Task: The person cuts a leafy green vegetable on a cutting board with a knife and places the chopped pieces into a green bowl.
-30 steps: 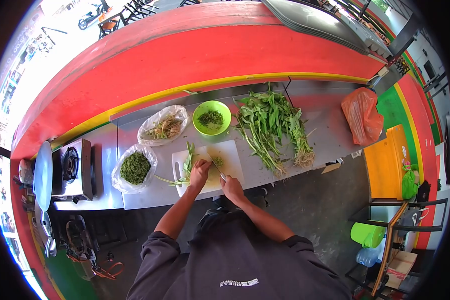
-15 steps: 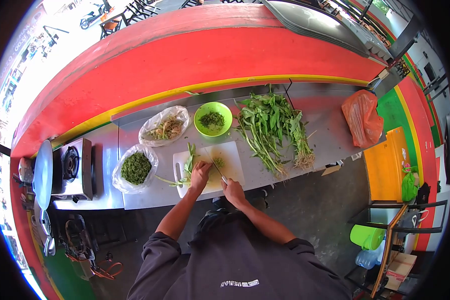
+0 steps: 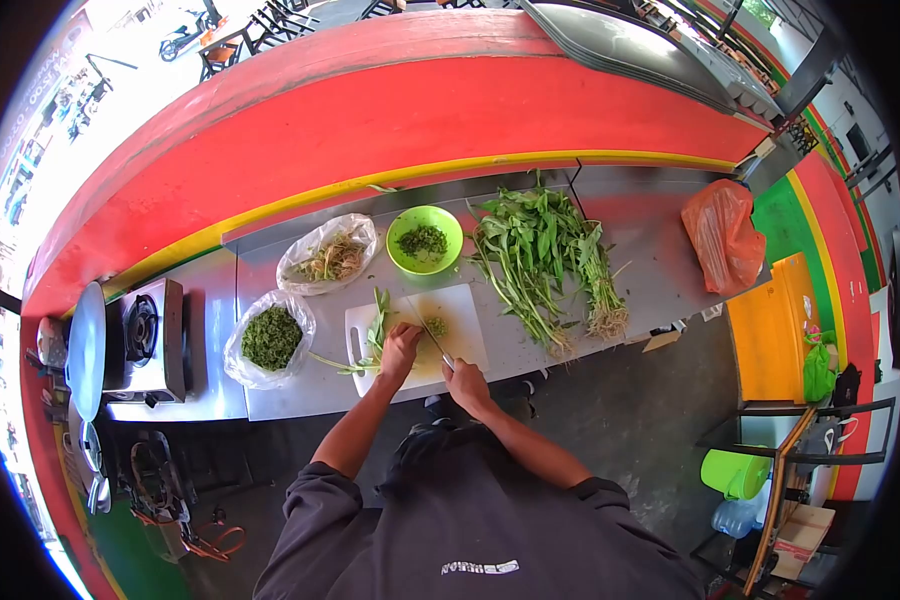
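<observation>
My right hand (image 3: 464,382) is closed round the handle of a knife (image 3: 435,341), its blade angled up and left across a white cutting board (image 3: 465,312). Left of the blade, my left hand (image 3: 401,345) is closed on green leafy stalks (image 3: 378,325), which stick out beyond it over the board's left side. Small chopped green pieces (image 3: 436,327) lie just right of the blade. Behind the board stands a green bowl (image 3: 453,232) with chopped greens inside. To its right lies a large pile of leafy greens (image 3: 530,235) with roots on some stalks.
Left on the steel counter (image 3: 660,240) are a plastic bag of chopped greens (image 3: 271,338) and a bag of root trimmings (image 3: 330,258). A gas stove (image 3: 152,335) sits at the far left. An orange plastic bag (image 3: 722,238) lies right. A red wall (image 3: 370,125) runs behind.
Almost nothing differs. Both hands, the knife and the stalks stay in nearly the same place on the board.
</observation>
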`<state>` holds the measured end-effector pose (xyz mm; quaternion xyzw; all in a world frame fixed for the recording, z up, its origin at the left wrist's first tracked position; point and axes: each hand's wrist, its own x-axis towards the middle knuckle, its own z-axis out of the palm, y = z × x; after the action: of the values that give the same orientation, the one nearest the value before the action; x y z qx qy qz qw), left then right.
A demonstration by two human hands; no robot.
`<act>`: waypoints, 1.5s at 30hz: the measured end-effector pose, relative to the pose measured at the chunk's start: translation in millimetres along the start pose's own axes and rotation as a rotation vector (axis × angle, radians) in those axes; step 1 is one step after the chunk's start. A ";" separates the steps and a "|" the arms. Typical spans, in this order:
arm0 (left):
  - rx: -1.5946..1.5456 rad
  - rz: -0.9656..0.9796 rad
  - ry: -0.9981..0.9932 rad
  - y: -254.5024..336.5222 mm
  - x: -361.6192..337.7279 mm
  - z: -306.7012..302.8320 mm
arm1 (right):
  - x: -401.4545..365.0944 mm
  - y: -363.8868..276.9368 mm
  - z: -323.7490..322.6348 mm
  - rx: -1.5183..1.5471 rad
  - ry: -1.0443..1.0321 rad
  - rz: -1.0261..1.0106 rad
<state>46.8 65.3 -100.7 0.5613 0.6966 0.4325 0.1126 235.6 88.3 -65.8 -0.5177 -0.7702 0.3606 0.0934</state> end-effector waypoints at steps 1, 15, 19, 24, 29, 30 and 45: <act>0.000 -0.002 0.000 0.3 -0.5 -0.5 | -1.2 0.1 -0.7 -0.001 -0.002 0.001; 0.064 0.085 -0.043 -4.0 -1.1 -1.6 | -0.1 -0.5 -7.5 -0.016 -0.039 0.015; 0.023 0.045 -0.032 -0.8 -1.2 -2.1 | 2.6 0.1 -6.0 -0.039 -0.046 0.024; 0.058 0.063 -0.054 2.3 2.6 -5.5 | 12.7 -5.2 -6.0 -0.070 -0.067 0.017; 0.042 0.045 -0.036 3.6 2.5 -5.3 | 2.6 -2.2 -4.2 -0.044 -0.058 0.039; 0.027 0.047 -0.035 3.6 2.4 -4.9 | 0.2 -1.4 -3.6 -0.034 -0.043 0.042; 0.167 0.088 -0.044 3.2 5.0 -6.8 | 18.1 -3.9 3.5 -0.075 -0.032 0.001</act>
<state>42.9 66.5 -92.6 0.6083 0.7022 0.3648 0.0616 222.9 101.5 -70.0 -0.5155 -0.7844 0.3395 0.0615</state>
